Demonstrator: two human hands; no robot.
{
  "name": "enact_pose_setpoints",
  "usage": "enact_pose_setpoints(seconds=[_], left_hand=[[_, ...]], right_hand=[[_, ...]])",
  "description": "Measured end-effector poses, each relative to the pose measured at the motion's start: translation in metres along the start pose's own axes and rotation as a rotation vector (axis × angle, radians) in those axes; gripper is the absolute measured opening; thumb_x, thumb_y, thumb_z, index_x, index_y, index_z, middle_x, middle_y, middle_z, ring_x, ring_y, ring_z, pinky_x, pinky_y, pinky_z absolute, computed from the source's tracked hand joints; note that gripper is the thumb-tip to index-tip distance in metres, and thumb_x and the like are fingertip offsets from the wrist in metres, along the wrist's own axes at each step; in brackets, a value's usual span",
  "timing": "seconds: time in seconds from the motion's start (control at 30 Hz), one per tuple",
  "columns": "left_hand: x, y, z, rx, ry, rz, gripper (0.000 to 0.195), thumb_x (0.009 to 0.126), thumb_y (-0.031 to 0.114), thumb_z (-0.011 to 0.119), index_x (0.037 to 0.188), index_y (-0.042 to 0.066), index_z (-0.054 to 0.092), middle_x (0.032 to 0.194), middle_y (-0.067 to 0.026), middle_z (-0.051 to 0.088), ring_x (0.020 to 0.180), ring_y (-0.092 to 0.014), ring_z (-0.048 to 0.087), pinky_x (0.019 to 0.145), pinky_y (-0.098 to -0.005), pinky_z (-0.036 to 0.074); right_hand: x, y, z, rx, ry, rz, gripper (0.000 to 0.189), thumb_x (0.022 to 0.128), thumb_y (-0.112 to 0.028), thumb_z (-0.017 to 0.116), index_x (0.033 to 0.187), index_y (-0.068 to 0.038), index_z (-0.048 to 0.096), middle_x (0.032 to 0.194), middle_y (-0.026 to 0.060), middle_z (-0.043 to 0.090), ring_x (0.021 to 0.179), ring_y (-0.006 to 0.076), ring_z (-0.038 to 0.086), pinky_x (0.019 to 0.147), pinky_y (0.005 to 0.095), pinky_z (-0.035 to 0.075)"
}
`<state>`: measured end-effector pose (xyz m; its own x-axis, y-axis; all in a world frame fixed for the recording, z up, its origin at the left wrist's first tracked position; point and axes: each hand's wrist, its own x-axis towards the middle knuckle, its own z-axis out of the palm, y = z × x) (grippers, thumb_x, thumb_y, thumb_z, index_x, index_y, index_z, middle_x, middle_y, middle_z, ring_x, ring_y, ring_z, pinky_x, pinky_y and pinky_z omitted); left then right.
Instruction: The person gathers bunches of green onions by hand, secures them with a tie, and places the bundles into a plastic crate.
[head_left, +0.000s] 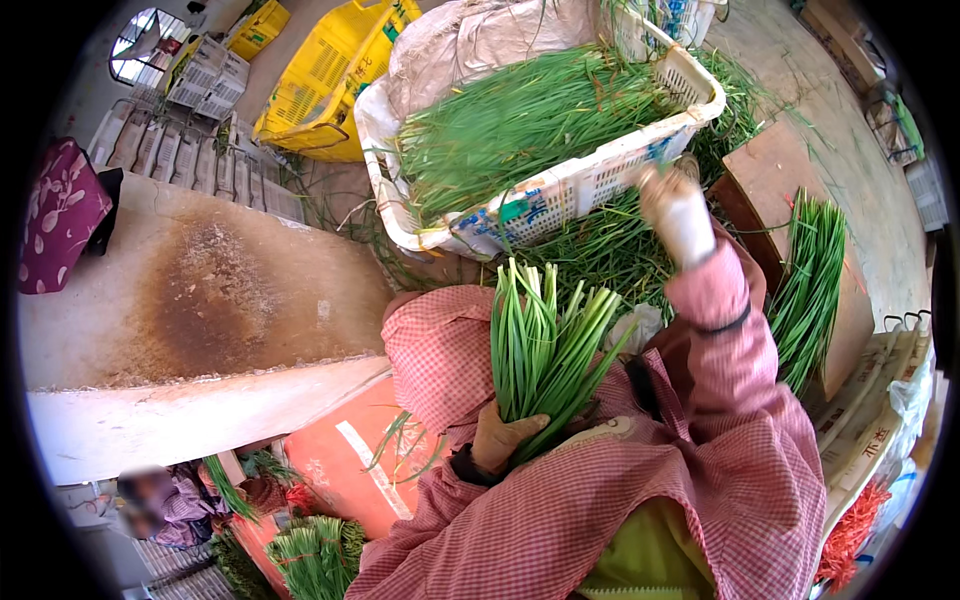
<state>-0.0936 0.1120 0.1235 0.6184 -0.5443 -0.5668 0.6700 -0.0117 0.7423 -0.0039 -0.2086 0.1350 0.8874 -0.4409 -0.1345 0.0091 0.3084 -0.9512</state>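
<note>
My left hand (504, 439), in a tan glove, grips a bunch of long flat green leaves (529, 360), which look like garlic chives, near the lower end. Their pale cut ends point up and fan apart above my lap. My right hand (666, 187) is raised beside the near right side of a white plastic crate (577, 184); motion blurs its fingers, so what they hold cannot be told. Many loose green leaves (525, 120) fill the crate, with a whitish woven sack (487, 37) along its far side.
A tied green bundle (810, 292) lies on a brown board (780, 165) at right. Yellow crates (322, 75) stand at upper left, beyond a stained concrete ledge (225, 292). At lower left, more bundles (319, 555) stand near another person (176, 506). Red ties (855, 532) lie at lower right.
</note>
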Motion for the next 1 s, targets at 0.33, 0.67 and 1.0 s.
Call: enact_pose_setpoints(seconds=[0.33,0.67,1.0], left_hand=[[0.004,0.000,0.007,-0.102,-0.040,0.002,0.045,0.073,0.002,0.065,0.114,-0.003,0.046,0.104,-0.0087,0.058,0.090,-0.017,0.056,0.082,-0.0300,0.045],[0.002,0.000,-0.001,-0.188,-0.137,-0.065,0.047,0.074,0.005,0.064,0.117,-0.001,0.045,0.108,-0.0091,0.057,0.097,-0.018,0.055,0.085,-0.0307,0.044],[0.003,-0.009,-0.014,-0.342,-0.124,-0.060,0.043,0.077,0.005,0.062,0.116,0.000,0.046,0.106,-0.0091,0.058,0.093,-0.019,0.057,0.083,-0.0302,0.045]], right_hand=[[-0.081,0.020,0.039,-0.208,-0.576,0.534,0.019,0.085,-0.018,0.057,0.076,-0.003,0.061,0.051,0.0005,0.052,0.039,0.0053,0.042,0.037,0.0207,0.034],[-0.071,0.021,0.030,-0.111,-0.582,0.300,0.019,0.086,-0.019,0.055,0.077,-0.004,0.059,0.055,0.0042,0.057,0.040,0.0083,0.049,0.034,0.0192,0.036],[-0.026,0.055,-0.105,-1.366,0.295,-0.171,0.082,0.076,-0.038,0.064,0.133,0.001,0.021,0.126,0.0275,0.035,0.114,0.0366,0.039,0.092,0.0382,0.038]])
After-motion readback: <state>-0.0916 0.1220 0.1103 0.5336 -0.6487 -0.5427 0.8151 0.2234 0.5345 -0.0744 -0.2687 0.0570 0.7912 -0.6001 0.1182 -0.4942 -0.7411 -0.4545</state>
